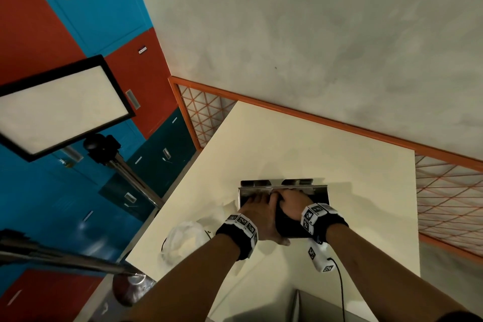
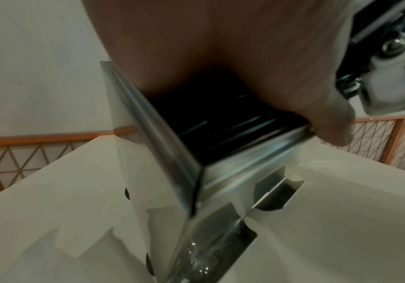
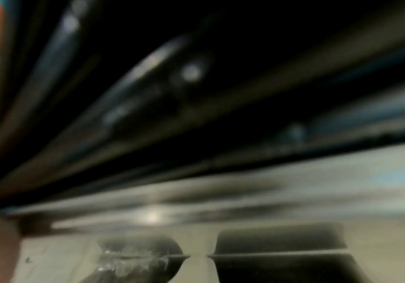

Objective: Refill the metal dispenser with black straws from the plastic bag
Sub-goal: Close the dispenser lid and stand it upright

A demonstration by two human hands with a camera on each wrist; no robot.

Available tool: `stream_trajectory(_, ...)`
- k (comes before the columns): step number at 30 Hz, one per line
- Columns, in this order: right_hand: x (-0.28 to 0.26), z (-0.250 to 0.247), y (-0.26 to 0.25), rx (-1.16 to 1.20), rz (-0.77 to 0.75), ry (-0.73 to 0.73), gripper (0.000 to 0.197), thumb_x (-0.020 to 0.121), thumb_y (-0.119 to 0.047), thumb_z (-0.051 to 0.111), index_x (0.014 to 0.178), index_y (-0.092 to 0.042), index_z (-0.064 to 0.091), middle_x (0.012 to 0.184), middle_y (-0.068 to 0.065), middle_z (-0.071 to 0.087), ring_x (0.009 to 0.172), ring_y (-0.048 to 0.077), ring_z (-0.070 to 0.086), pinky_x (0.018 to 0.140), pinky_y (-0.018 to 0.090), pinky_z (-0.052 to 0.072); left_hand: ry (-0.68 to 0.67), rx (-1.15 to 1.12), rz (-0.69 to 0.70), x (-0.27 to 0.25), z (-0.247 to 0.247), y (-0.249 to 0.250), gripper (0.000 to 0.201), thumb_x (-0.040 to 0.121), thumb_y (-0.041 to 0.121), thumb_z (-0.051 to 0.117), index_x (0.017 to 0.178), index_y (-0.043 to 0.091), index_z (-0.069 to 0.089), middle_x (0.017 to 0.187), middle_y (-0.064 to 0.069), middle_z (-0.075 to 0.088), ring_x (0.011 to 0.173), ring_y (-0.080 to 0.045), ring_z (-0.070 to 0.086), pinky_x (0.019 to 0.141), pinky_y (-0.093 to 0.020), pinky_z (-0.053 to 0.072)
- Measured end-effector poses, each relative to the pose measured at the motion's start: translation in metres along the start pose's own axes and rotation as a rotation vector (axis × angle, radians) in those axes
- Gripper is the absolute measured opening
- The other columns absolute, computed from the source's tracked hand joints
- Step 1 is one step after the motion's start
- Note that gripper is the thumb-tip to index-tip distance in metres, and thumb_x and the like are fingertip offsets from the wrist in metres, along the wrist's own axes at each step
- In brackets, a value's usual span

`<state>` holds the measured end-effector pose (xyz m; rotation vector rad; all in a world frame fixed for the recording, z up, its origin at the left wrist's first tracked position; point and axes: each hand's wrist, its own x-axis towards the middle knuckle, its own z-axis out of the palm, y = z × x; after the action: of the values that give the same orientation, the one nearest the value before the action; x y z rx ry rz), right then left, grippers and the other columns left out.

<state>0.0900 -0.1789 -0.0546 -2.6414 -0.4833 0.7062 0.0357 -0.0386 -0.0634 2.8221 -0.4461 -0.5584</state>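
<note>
The metal dispenser (image 1: 317, 192) stands open on the cream table (image 1: 287, 138), its rim (image 2: 162, 137) close in the left wrist view. Black straws (image 1: 286, 226) fill it and show dark inside (image 2: 223, 122). My left hand (image 1: 258, 204) lies flat on the straws, fingers stretched toward the far wall, and its thumb (image 2: 337, 122) hangs over the rim. My right hand (image 1: 291, 200) curls over a bundle of straws, which blur right at the lens (image 3: 196, 95). The crumpled clear plastic bag (image 1: 185, 240) lies on the table left of my left wrist.
A white tagged device (image 1: 320, 256) with a black cable lies by my right wrist. A light panel (image 1: 60, 107) on a metal stand rises at the left beyond the table edge. An orange lattice fence (image 1: 444, 204) borders the far and right sides.
</note>
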Motion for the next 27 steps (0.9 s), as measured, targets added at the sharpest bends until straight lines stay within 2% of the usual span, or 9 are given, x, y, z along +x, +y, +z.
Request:
stream_trajectory(2, -0.003, 0.0, -0.001, -0.055, -0.012, 0.02, 0.033, 0.097, -0.023, 0.042, 0.127, -0.023, 0.054, 0.122, 0.007, 0.065, 0.105, 0.029, 0.062, 0.087, 0.039, 0.051, -0.024, -0.02, -0.006, 0.002, -0.003, -0.002, 0.128, 0.05, 0.08, 0.077, 0.147, 0.02, 0.019, 0.143, -0.009, 0.05, 0.129, -0.034, 0.049, 0.111, -0.047, 0.039)
stream_trajectory(7, -0.018, -0.009, 0.012, -0.363, -0.043, 0.072, 0.042, 0.102, -0.045, 0.022, 0.136, -0.036, 0.045, 0.122, 0.0, 0.065, 0.108, 0.028, 0.062, 0.093, 0.041, 0.046, -0.085, -0.036, -0.037, 0.012, -0.019, -0.002, 0.116, 0.049, 0.082, 0.076, 0.139, 0.018, 0.04, 0.137, -0.005, 0.057, 0.121, -0.03, 0.058, 0.101, -0.043, 0.049)
stream_trajectory(9, -0.023, -0.014, 0.022, -0.37, -0.021, 0.113, 0.047, 0.101, -0.05, 0.019, 0.134, -0.034, 0.048, 0.123, 0.0, 0.064, 0.109, 0.026, 0.061, 0.094, 0.039, 0.046, -0.11, -0.045, -0.041, 0.017, -0.027, -0.004, 0.114, 0.048, 0.084, 0.074, 0.137, 0.021, 0.042, 0.134, -0.003, 0.061, 0.115, -0.028, 0.062, 0.096, -0.041, 0.052)
stream_trajectory(12, -0.028, -0.017, 0.034, -0.288, -0.035, 0.173, 0.075, 0.091, -0.07, 0.007, 0.124, -0.026, 0.057, 0.125, 0.001, 0.063, 0.113, 0.022, 0.059, 0.096, 0.038, 0.046, -0.128, -0.084, -0.025, 0.021, -0.034, -0.008, 0.111, 0.048, 0.086, 0.073, 0.135, 0.023, 0.045, 0.128, 0.001, 0.065, 0.108, -0.024, 0.065, 0.092, -0.037, 0.053)
stream_trajectory(15, -0.033, -0.024, 0.042, -0.267, -0.137, 0.048, 0.091, 0.081, -0.081, 0.004, 0.138, -0.024, 0.047, 0.139, 0.002, 0.053, 0.127, 0.022, 0.049, 0.106, 0.039, 0.038, -0.161, -0.083, -0.03, 0.022, -0.037, -0.009, 0.108, 0.049, 0.088, 0.072, 0.131, 0.023, 0.046, 0.124, 0.001, 0.066, 0.102, -0.022, 0.065, 0.09, -0.038, 0.055)
stream_trajectory(18, -0.028, -0.034, 0.043, -0.198, -0.096, -0.104, 0.076, 0.091, -0.075, 0.022, 0.143, -0.024, 0.043, 0.146, 0.002, 0.046, 0.132, 0.023, 0.046, 0.11, 0.04, 0.035, -0.177, -0.06, -0.049, 0.02, -0.035, -0.008, 0.106, 0.054, 0.085, 0.072, 0.134, 0.021, 0.045, 0.128, -0.001, 0.064, 0.108, -0.025, 0.064, 0.091, -0.038, 0.053)
stream_trajectory(21, -0.013, -0.038, 0.033, -0.096, -0.026, -0.105, 0.053, 0.101, -0.054, 0.03, 0.13, -0.018, 0.055, 0.133, 0.009, 0.059, 0.116, 0.025, 0.057, 0.101, 0.037, 0.042, -0.111, -0.006, -0.05, 0.015, -0.028, -0.005, 0.101, 0.059, 0.083, 0.071, 0.133, 0.019, 0.046, 0.131, -0.003, 0.062, 0.115, -0.027, 0.062, 0.095, -0.039, 0.051)
stream_trajectory(25, 0.008, -0.025, 0.025, -0.093, 0.059, -0.143, 0.077, 0.088, -0.074, 0.021, 0.132, -0.023, 0.057, 0.133, 0.007, 0.06, 0.116, 0.028, 0.058, 0.103, 0.042, 0.042, -0.053, 0.045, -0.033, 0.01, -0.017, -0.003, 0.108, 0.058, 0.083, 0.069, 0.14, 0.019, 0.041, 0.14, -0.005, 0.056, 0.124, -0.03, 0.056, 0.102, -0.044, 0.048)
stream_trajectory(27, 0.018, -0.018, 0.026, -0.098, 0.105, -0.162, 0.065, 0.093, -0.065, 0.027, 0.13, -0.022, 0.058, 0.134, 0.008, 0.059, 0.117, 0.028, 0.057, 0.103, 0.04, 0.042, -0.04, 0.062, -0.034, 0.008, -0.012, -0.003, 0.111, 0.058, 0.084, 0.069, 0.143, 0.019, 0.038, 0.143, -0.005, 0.053, 0.128, -0.031, 0.053, 0.106, -0.046, 0.044)
